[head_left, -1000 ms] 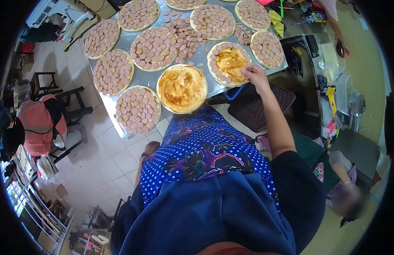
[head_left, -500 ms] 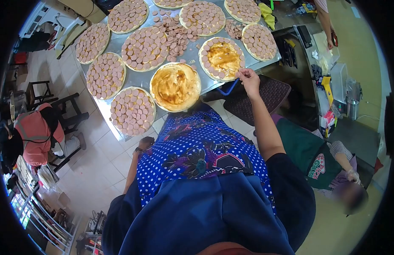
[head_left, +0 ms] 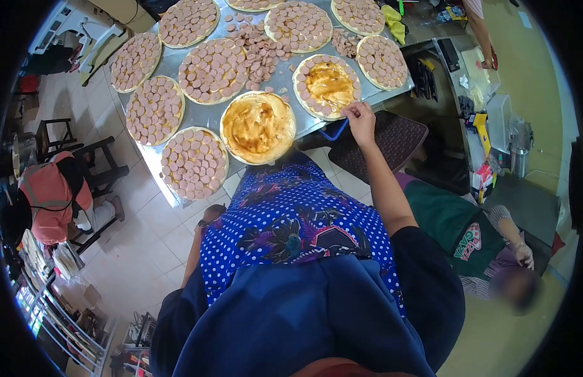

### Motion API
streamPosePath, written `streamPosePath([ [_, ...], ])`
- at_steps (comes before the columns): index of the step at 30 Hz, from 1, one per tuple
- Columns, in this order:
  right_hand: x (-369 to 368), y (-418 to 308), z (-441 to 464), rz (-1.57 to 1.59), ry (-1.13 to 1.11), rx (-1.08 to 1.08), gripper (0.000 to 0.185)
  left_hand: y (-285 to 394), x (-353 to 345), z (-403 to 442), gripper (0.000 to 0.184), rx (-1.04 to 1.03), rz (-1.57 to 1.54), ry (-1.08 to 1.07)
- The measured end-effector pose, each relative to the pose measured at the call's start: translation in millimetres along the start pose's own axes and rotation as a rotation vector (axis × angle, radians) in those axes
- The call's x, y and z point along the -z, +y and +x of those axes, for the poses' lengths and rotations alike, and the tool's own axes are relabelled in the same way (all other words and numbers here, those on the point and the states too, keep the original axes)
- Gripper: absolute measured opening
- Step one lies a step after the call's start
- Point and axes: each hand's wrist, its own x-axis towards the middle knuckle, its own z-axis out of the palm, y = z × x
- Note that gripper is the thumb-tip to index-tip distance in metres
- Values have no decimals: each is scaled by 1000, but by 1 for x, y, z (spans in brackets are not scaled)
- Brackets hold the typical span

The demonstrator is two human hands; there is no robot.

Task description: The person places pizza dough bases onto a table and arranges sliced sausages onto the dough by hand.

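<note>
My right hand [head_left: 359,118] is at the lower right edge of a sauced round base [head_left: 328,87], its fingertips pinched on something too small to make out. Sausage slices line the left and lower edge of that base. Left of it lies another round base [head_left: 257,127] with sauce only. A heap of loose sausage slices [head_left: 261,55] sits on the metal table [head_left: 207,118]. My left hand [head_left: 213,214] hangs low beside the apron, away from the table; its fingers are too unclear to read.
Several bases covered with slices [head_left: 195,163] stand around the heap. A co-worker in a green apron [head_left: 452,227] is at the right, another in pink [head_left: 49,195] at the left. A dark stool [head_left: 392,144] is under the table's right edge.
My right hand has moved from over the sauced base to its lower right edge. The view has shifted a little, and the co-worker at the right shows more.
</note>
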Motion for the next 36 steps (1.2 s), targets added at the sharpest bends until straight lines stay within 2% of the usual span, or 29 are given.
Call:
streamPosePath([
  [1, 3, -2, 0, 0, 1, -1, 11, 0, 1, 3, 18, 78, -40, -36],
  [6, 10, 6, -12, 51, 156, -58, 8, 33, 34, 2, 12, 111, -43, -57],
  [8, 6, 19, -12, 86, 147, -67, 9, 33, 33, 3, 11, 120, -44, -41],
  [11, 0, 19, -9, 67, 113, -80, 9, 18, 21, 5, 11, 97, 19, -135],
  [16, 2, 8, -7, 45, 138, -37, 8, 33, 41, 8, 8, 5, -2, -8],
  [19, 4, 3, -17, 9, 47, 65, 9, 30, 39, 10, 7, 50, 11, -51],
  [29, 1, -16, -13, -54, 20, 135, 9, 44, 35, 10, 6, 77, -20, 0],
  [31, 4, -29, -10, -114, -15, 37, 8, 44, 26, 7, 12, 200, -62, -16],
  [34, -16, -46, 4, -78, -39, 171, 7, 44, 7, -1, 19, 190, -146, 51],
  [35, -22, -62, 15, -38, -73, 310, 7, 95, 52, -3, 20, 608, -646, 83],
  [36, -36, -75, 25, -15, -116, 344, 7, 101, 53, -4, 20, 615, -649, 92],
])
